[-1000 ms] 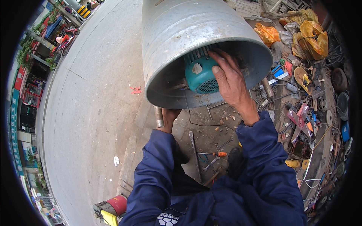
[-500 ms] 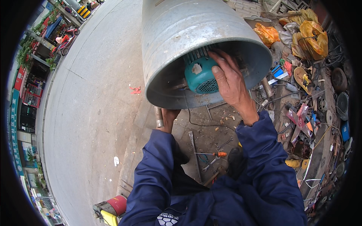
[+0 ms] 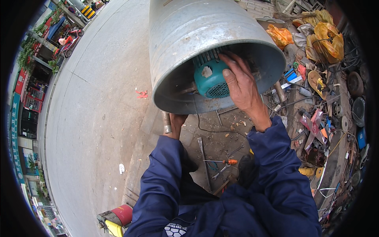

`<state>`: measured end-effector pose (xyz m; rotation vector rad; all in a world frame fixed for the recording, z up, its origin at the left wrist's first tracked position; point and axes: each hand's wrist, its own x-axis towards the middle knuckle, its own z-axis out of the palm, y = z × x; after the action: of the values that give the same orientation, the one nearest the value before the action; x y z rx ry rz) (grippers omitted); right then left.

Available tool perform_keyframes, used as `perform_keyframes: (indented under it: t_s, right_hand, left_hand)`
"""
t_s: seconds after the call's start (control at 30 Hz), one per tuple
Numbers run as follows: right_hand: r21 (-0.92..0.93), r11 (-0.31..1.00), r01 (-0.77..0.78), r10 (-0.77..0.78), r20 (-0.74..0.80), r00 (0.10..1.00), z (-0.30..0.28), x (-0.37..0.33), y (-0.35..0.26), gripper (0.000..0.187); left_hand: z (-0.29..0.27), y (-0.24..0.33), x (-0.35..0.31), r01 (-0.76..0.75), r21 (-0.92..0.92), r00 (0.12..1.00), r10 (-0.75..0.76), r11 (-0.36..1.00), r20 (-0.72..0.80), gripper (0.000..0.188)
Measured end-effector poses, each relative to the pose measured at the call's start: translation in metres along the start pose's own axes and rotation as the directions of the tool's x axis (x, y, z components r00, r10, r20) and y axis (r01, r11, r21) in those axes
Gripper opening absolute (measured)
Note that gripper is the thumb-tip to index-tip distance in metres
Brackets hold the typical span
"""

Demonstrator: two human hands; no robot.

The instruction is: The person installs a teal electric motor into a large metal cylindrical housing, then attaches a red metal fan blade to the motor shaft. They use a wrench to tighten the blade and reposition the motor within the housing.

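A large grey sheet-metal cylinder (image 3: 197, 27) lies tilted in front of me, its open end facing me. Inside its mouth sits a teal electric motor (image 3: 212, 81) with cooling fins and a perforated end cover. My right hand (image 3: 241, 83) rests on the motor's right side, fingers stretched along it and thumb apart. Beneath the cylinder's lower rim is my left hand (image 3: 177, 122), beside a short metal pipe (image 3: 166, 122). Its fingers are hidden behind the rim and pipe. A thin dark cable (image 3: 205, 129) runs from the mouth down across the ground.
Near my feet lie a metal bar (image 3: 204, 162), an orange-handled screwdriver (image 3: 231, 161) and a wrench (image 3: 221, 172). Scrap parts, wires and orange plastic bags (image 3: 329, 39) crowd the right side. A red-and-yellow machine (image 3: 118, 219) stands at lower left. The paved road (image 3: 79, 118) stretches left.
The cylinder and motor have shifted very slightly to the right in the picture. Both hands keep their places on them.
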<state>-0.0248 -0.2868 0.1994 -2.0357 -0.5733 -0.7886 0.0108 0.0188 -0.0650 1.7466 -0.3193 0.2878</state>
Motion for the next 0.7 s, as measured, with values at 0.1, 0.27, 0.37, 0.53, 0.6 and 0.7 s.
perform_keyframes:
  t_s: [0.1,0.27,0.37,0.53,0.6,0.7]
  right_hand:
    - [-0.004,1.000,0.002,-0.002,-0.002,1.000,0.000,0.000,0.000,0.042]
    - [-0.008,1.000,0.006,-0.006,-0.001,1.000,0.000,0.000,0.000,0.041]
    - [-0.007,1.000,0.005,-0.005,-0.003,1.000,0.000,0.000,0.000,0.041]
    - [-0.012,1.000,0.015,-0.015,-0.004,1.000,0.000,0.000,0.001,0.041]
    - [-0.011,1.000,0.014,-0.014,-0.004,1.000,0.000,0.000,0.001,0.041]
    - [-0.011,1.000,0.017,-0.017,-0.004,1.000,0.000,0.000,0.001,0.041]
  left_hand:
    - [-0.002,-0.009,-0.002,-0.083,0.218,0.996,0.077,0.972,0.036,0.045]
    - [0.000,-0.029,-0.001,0.217,-0.415,0.976,-0.203,0.883,0.079,0.043]
    - [-0.002,-0.027,0.000,0.151,-0.214,0.986,-0.133,0.965,0.098,0.043]
    - [-0.010,-0.001,0.003,0.434,-0.889,0.792,-0.532,0.147,0.298,0.045]
    - [-0.010,0.004,0.005,0.442,-0.889,0.731,-0.624,0.121,0.278,0.045]
    - [-0.008,0.002,0.006,0.449,-0.819,0.829,-0.508,0.358,0.233,0.043]
